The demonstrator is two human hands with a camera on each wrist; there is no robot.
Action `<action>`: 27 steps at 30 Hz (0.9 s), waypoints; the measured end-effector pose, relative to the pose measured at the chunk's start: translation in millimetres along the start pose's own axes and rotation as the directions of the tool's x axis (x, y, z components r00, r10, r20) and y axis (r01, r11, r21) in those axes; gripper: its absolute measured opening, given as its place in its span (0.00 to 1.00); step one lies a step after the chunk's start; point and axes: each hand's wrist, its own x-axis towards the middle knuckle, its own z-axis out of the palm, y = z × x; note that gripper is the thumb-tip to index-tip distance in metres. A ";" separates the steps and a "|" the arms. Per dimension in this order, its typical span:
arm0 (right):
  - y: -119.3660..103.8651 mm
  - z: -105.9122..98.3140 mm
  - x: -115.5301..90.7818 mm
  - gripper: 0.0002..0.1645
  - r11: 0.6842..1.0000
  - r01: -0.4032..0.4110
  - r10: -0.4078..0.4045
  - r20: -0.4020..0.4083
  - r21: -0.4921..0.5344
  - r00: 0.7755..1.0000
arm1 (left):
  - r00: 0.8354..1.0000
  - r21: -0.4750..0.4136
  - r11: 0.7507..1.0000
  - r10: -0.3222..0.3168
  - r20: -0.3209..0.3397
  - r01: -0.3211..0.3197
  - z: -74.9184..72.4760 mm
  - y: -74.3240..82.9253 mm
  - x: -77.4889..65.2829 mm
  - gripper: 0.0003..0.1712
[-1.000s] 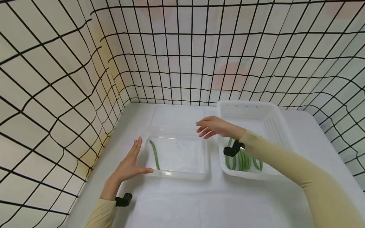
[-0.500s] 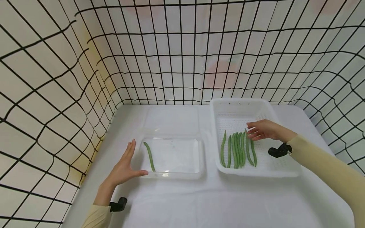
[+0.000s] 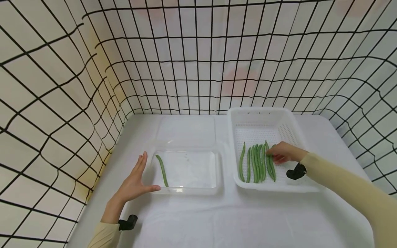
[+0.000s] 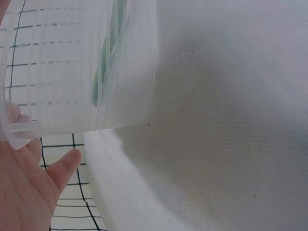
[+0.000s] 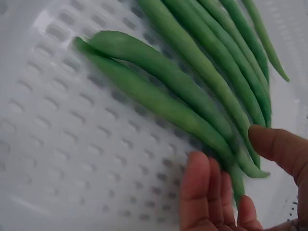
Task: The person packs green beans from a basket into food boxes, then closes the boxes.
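My left hand [image 3: 131,186] lies along the left side of a clear plastic box [image 3: 193,190], fingers straight and thumb spread at the front corner. One green bean [image 3: 162,170] lies in that box, also visible through its wall in the left wrist view. Over a white perforated basket [image 3: 231,137] on the right, my right hand [image 3: 286,152] reaches down at the right end of a row of green beans [image 3: 257,163]. In the right wrist view, two beans [image 5: 159,103] lie between its thumb and fingers [image 5: 196,180]; the fingers are beside them, without a plain grip.
A clear flat panel [image 3: 186,131] extends behind the box. White cloth [image 3: 214,220] covers the table. Black wire mesh [image 3: 211,62] stands at the back and both sides.
My right hand has moved from near the box into the basket, then down and slightly left to the beans. The two rightmost beans now lie closer together. The left hand stays beside the box.
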 end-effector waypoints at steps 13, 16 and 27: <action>-31.7 -1.4 -12.3 0.16 0.982 0.116 -0.118 0.008 0.152 0.993 | 1.000 0.002 1.000 -0.002 -0.004 0.002 0.4 -1.6 0.5 0.74; -52.1 -5.0 -20.5 0.26 0.972 0.163 -0.170 0.030 0.169 0.985 | 1.000 0.001 1.000 -0.011 -0.006 0.011 -0.1 -2.3 -0.5 0.74; -127.7 34.5 -43.8 0.30 0.906 0.270 -0.324 0.122 0.326 0.938 | 1.000 0.007 1.000 -0.009 -0.005 0.009 0.2 -2.0 1.5 0.73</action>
